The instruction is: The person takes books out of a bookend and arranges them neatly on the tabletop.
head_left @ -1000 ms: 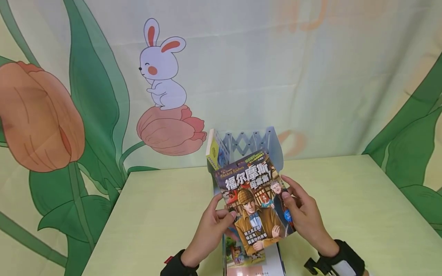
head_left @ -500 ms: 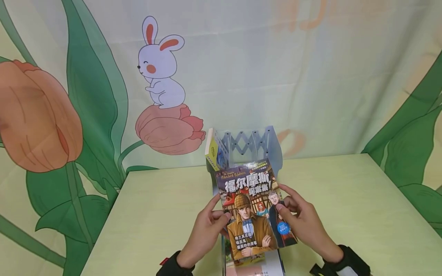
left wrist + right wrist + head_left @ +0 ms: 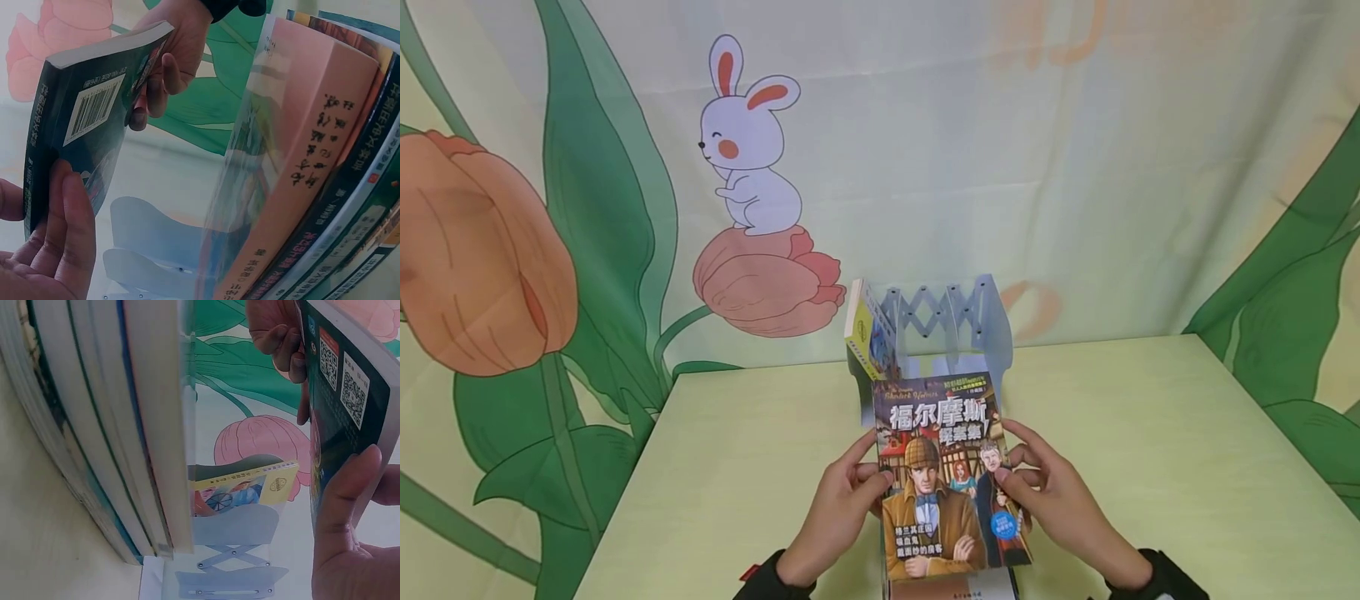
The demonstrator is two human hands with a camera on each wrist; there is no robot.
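Note:
A paperback book (image 3: 936, 483) with a detective in a checked cap on its cover is held face up above a stack of books. My left hand (image 3: 842, 508) grips its left edge, thumb on the front cover. On the opposite edge my right hand (image 3: 1063, 500) pinches it, thumb on the front and fingers behind. The dark back cover with a barcode (image 3: 95, 109) shows in the left wrist view. Below the paperback lies the book stack (image 3: 955, 586), mostly hidden in the head view; the left wrist view shows its pink top book (image 3: 300, 150) and several spines.
A blue-grey expandable book rack (image 3: 996, 325) stands at the table's back edge. Inside its left end a yellow book (image 3: 868, 333) stands upright. The pale green-yellow table (image 3: 760, 450) meets a printed cloth backdrop (image 3: 910, 150) with a rabbit and tulips.
Both hands have lowered the paperback toward the person and turned it from tilted to nearly straight. More of the rack shows behind it, and less of the stack beneath.

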